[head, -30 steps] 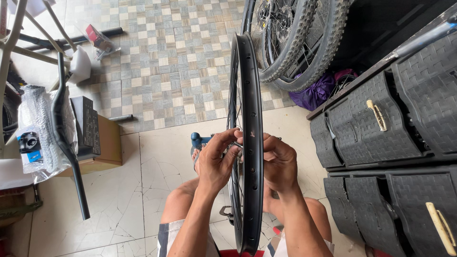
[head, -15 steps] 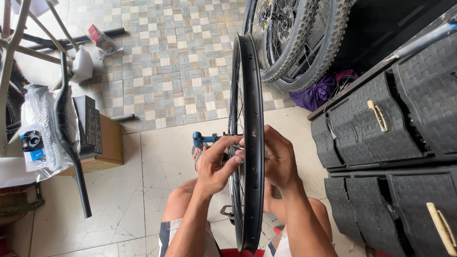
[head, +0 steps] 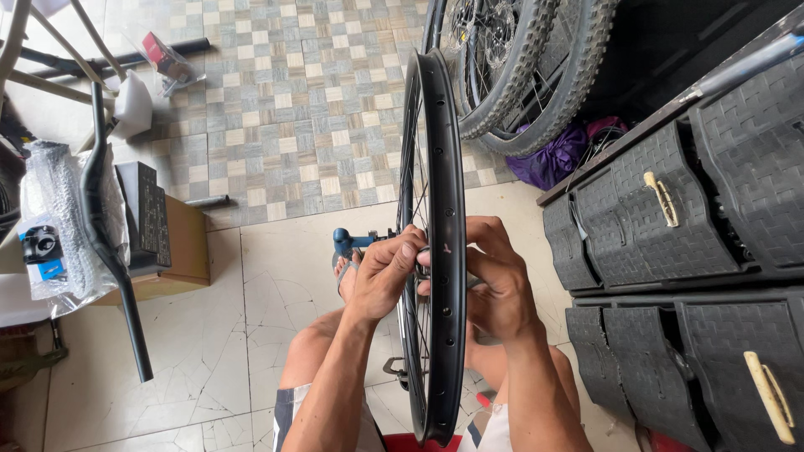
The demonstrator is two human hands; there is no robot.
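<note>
Bare black wheel rim (head: 444,251) held upright, edge-on to the camera, between the knees above the tiled floor (head: 251,125). No tyre fitted. Spokes (head: 412,192) laced on the left side and running toward the centre; the hub itself not clearly visible. Left hand (head: 381,276) closed in a pinch at the rim's inner side, thumb and fingertips pressed together at a spoke end. Right hand (head: 502,280) curled round the rim from the opposite side, fingers bent against it; what the fingertips grip cannot be told. Judged stage: lacing or spoke-end adjustment partly done, with several rim holes along the visible channel apparently unfilled; tyre fitting not begun.

Surroundings: blue tool (head: 347,241) on the floor just beyond the hands, beside a sandalled foot. Two knobbly tyred wheels (head: 523,67) leaning at upper right, close behind the rim top. Black woven drawer unit (head: 670,251) near on the right, limiting elbow room. Black handlebar (head: 105,243), cardboard box (head: 180,251) and bubble-wrapped parts (head: 50,226) well apart on the left.
</note>
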